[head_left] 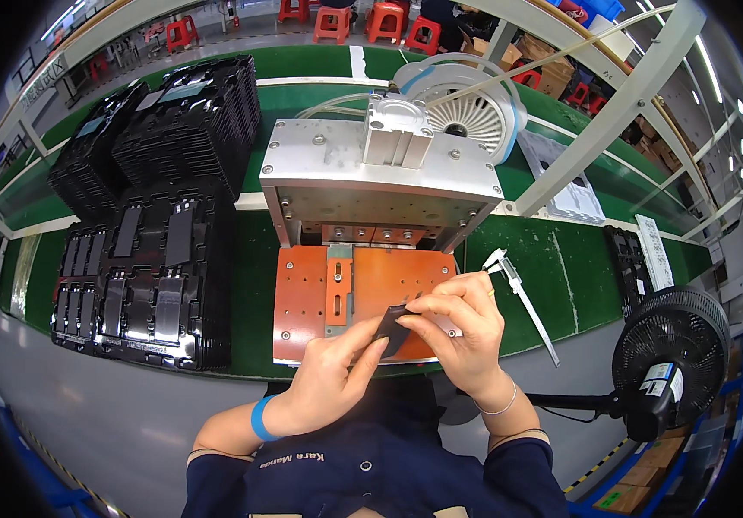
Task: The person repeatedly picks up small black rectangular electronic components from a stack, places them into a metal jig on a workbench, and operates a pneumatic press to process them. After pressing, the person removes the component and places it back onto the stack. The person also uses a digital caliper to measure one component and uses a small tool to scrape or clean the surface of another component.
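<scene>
Both hands hold one small black flat rectangular piece in front of my body. My left hand, with a blue band at its wrist, pinches the lower left side between thumb and fingers. At the upper end, my right hand pinches the piece between thumb and forefinger. The piece is tilted over the front of an orange base plate, which belongs to a silver metal press fixture. A narrow orange slotted block sits on that plate. Fingers cover parts of the held piece.
To the left stand black plastic trays with dark flat pieces in their pockets, and taller tray stacks behind. A vernier caliper lies on the green bench at right. Beyond it is a black fan; a white fan stands behind the fixture.
</scene>
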Available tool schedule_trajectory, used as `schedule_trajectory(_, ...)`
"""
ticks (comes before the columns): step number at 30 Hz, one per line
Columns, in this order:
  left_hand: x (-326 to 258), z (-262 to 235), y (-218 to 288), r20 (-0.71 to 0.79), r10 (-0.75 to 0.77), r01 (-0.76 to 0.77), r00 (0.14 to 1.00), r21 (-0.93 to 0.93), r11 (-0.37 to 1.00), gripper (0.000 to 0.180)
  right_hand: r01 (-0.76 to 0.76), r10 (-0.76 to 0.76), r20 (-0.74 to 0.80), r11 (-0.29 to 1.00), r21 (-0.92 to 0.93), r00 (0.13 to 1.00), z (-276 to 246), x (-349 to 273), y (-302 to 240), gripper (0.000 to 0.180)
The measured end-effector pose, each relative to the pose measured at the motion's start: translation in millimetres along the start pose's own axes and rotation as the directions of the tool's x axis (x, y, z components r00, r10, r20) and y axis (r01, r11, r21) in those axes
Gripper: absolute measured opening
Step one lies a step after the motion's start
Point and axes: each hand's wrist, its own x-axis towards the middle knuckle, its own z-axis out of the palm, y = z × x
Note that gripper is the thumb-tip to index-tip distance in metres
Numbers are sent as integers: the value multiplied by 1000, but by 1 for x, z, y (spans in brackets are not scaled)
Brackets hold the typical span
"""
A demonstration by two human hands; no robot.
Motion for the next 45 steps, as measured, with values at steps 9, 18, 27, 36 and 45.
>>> schedule_trajectory(9,2,-3,4,-11,23,-22,1000,120,993,29,-64,59,77,996,63,995,0,2,3,19)
schedule_trajectory(18,4,-4,1,59,-119,122,991,-58,991,27,168,-175,-17,962,-218,984,12,-5,5,22)
schedule_trajectory(27,13,-5,-9,63,-255,256,965,-436,863,27,387,-422,3,828,-406,907,2,-26,9,22)
schedule_trajectory(36,9,0,6,-35,-92,88,995,-91,992,25,11,-14,-25,994,-108,1000,5,-3,5,32)
schedule_trajectory(45,4,2,4,-60,-23,20,998,-48,999,28,0,-4,-63,999,-50,998,8,-8,5,29)
